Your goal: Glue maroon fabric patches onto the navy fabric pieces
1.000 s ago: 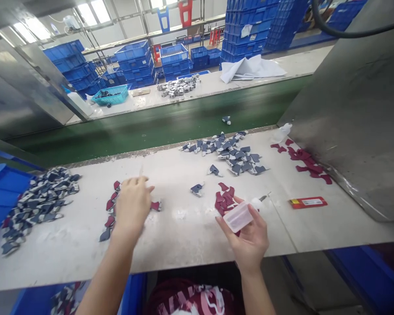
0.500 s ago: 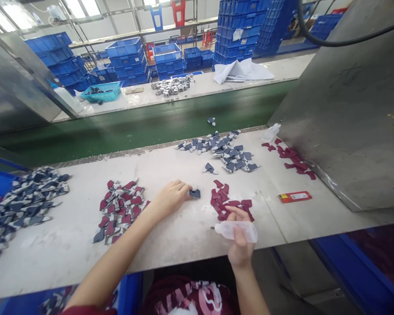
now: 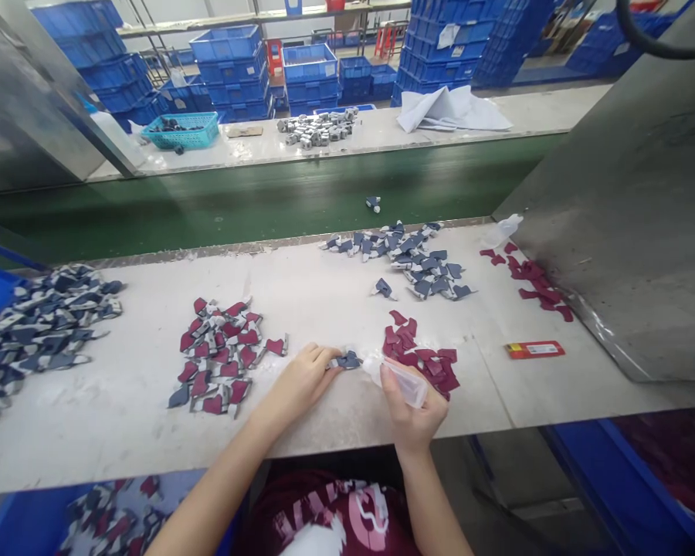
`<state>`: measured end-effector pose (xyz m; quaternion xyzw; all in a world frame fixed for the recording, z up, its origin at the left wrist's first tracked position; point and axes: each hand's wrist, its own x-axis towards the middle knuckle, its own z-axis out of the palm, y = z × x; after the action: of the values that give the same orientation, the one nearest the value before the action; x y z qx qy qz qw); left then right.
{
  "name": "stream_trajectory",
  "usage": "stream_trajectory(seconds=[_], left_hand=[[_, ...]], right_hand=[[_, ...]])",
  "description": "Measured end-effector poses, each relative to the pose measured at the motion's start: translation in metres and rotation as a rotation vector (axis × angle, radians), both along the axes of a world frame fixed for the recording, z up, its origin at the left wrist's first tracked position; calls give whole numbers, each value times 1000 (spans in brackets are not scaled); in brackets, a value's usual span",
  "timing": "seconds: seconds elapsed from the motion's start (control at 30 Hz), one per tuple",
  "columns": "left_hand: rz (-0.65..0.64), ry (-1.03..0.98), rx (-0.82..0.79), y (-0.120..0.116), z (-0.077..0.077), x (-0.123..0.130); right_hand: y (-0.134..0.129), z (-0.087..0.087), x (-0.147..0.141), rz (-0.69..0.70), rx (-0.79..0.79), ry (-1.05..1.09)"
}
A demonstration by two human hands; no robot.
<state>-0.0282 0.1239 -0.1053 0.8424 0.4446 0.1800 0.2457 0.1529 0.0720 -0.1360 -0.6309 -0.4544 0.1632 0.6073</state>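
Note:
Between the fingertips of my left hand (image 3: 308, 380) is a dark blue-grey plastic part (image 3: 347, 360), held low over the table. My right hand (image 3: 418, 409) is closed around a translucent squeeze bottle (image 3: 404, 381), tilted so its nozzle points left at the part. The nozzle tip is at the part's right end; whether they touch I cannot tell. Just beyond my right hand lies a heap of flat maroon pieces (image 3: 422, 357). To the left of my left hand sits a pile of grey parts with maroon faces (image 3: 220, 355).
Blue-grey parts lie in a heap (image 3: 417, 259) at the table's back and in a larger pile (image 3: 40, 332) at far left. A red packet (image 3: 534, 350) and another bottle (image 3: 503, 230) are to the right, near a metal panel (image 3: 631, 232). Behind runs a green belt (image 3: 255, 202).
My right hand has turned the bottle and brought its nozzle up to the blue-grey part. My left hand holds the part slightly nearer to me. The camera view has tilted down.

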Motion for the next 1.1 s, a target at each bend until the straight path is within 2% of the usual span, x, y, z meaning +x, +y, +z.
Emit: stream_trajectory(seconds=[0.2,0.8,1.1], left_hand=[[-3,-6,-9,-1,-4,-1],[5,11,25,-4,-5,1],[-4,19,37,-4,-4,1]], right_hand=[[1,1,0,42,3,-31],[-3,3,0,-53,17,-97],[-13,-5,2,-90,40,-58]])
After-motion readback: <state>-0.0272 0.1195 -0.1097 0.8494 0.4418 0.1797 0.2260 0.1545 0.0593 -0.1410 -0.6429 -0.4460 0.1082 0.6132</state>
